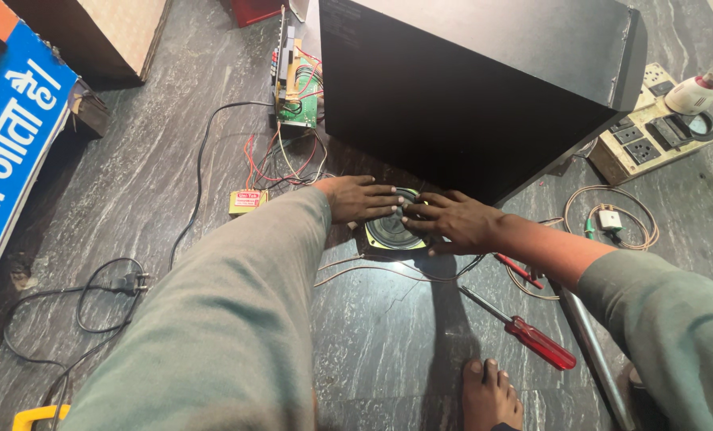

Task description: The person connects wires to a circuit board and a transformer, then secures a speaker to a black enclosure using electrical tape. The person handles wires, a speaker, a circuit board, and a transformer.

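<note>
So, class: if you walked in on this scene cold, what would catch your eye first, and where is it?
Dead centre, the left hand and right hand both rest on a round black loudspeaker cone lying on the dark stone floor. Just behind them looms a big black box-shaped cabinet. A red-handled screwdriver lies to the lower right.

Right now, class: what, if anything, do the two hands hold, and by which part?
Both hands rest on a round speaker driver lying on the floor: the left hand on its upper-left rim, the right hand on its right rim. Whether fingers curl under it cannot be told.
</note>
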The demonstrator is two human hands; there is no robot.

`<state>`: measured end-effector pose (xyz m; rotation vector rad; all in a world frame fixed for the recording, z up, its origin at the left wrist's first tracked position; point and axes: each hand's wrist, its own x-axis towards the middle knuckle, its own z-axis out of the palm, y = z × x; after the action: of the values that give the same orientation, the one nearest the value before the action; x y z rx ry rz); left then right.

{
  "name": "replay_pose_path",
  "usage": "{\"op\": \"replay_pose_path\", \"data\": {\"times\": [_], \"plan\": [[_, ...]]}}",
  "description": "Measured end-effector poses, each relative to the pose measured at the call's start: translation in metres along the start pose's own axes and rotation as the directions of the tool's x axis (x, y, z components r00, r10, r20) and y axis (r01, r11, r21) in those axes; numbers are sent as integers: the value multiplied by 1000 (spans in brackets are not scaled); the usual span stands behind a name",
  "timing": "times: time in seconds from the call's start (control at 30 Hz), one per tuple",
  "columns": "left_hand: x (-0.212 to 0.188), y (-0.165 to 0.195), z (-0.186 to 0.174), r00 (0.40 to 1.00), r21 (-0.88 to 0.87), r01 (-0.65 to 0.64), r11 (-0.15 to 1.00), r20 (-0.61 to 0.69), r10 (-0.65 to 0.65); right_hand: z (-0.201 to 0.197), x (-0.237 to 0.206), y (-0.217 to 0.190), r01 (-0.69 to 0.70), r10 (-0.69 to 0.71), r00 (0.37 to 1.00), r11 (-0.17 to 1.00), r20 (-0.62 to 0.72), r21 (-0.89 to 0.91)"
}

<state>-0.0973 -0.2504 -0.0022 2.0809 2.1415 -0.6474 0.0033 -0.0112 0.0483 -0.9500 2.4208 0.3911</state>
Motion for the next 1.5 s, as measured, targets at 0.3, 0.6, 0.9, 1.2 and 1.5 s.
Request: {"op": "replay_pose_path", "data": {"times": [0.3,0.6,0.9,1.2,1.5], "plan": [[-1,-1,1,995,89,-15,996,-101,24,-13,8,4,34,-33,999,998,28,-48],[-3,-4,0,990,151,-38,988,-128,58,0,12,-1,-2,11,987,998,159,-59],[-5,-2,-4,996,81,-53,995,-62,58,0,19,8,60,-40,985,991,167,-117],[-1,-9,-4,978,70,-196,978,-64,200,3,15,11,138,-129,986,986,101,-89],[-2,-4,-3,989,-80,-126,989,-82,120,-10,24,13,131,-112,974,988,197,-86]]}}
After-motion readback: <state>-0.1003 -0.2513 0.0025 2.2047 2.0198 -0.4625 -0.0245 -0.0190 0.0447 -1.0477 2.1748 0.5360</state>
